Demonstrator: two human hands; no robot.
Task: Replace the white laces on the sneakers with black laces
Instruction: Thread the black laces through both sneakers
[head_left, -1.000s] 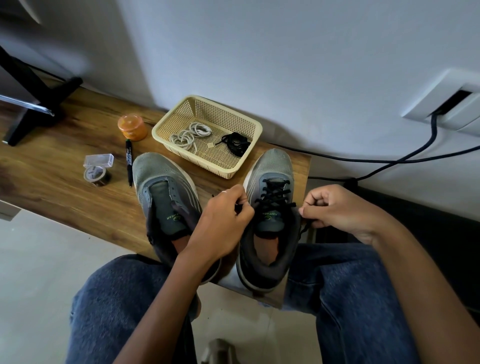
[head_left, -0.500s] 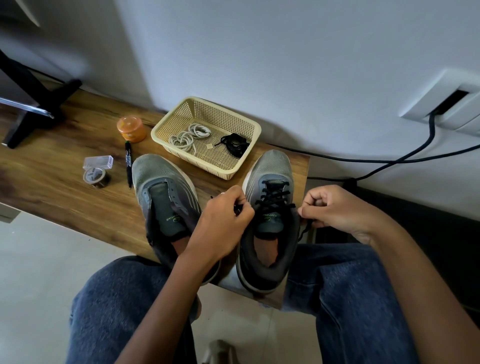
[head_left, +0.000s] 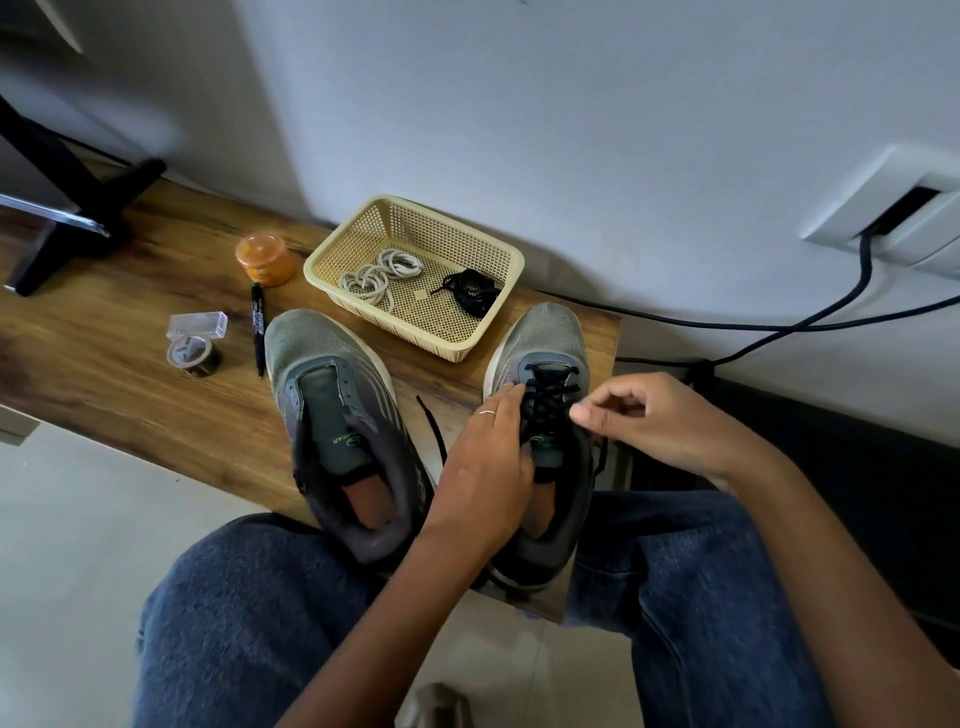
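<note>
Two grey sneakers stand on a wooden bench (head_left: 119, 332) in front of my knees. The left sneaker (head_left: 332, 374) has bare eyelets and no lace. A black lace (head_left: 551, 387) is threaded across the right sneaker (head_left: 545, 332). My left hand (head_left: 483, 467) lies on that shoe's left side, fingertips curled into the lace crossings. My right hand (head_left: 654, 421) is at the shoe's right eyelets, thumb and curled fingers pinching the lace there. One loose lace end (head_left: 431, 428) trails on the bench between the shoes.
A beige mesh basket (head_left: 410, 205) behind the shoes holds coiled white laces (head_left: 379, 273) and a bundled black lace (head_left: 470, 291). An orange jar (head_left: 262, 257), a black marker (head_left: 258, 322) and a tape roll (head_left: 193, 354) lie left. Black cables (head_left: 779, 325) run along the wall.
My left hand has let go of the lace end and shifted forward onto the shoe's lace crossings. That end now lies on the bench. My right hand stays by the right eyelets.
</note>
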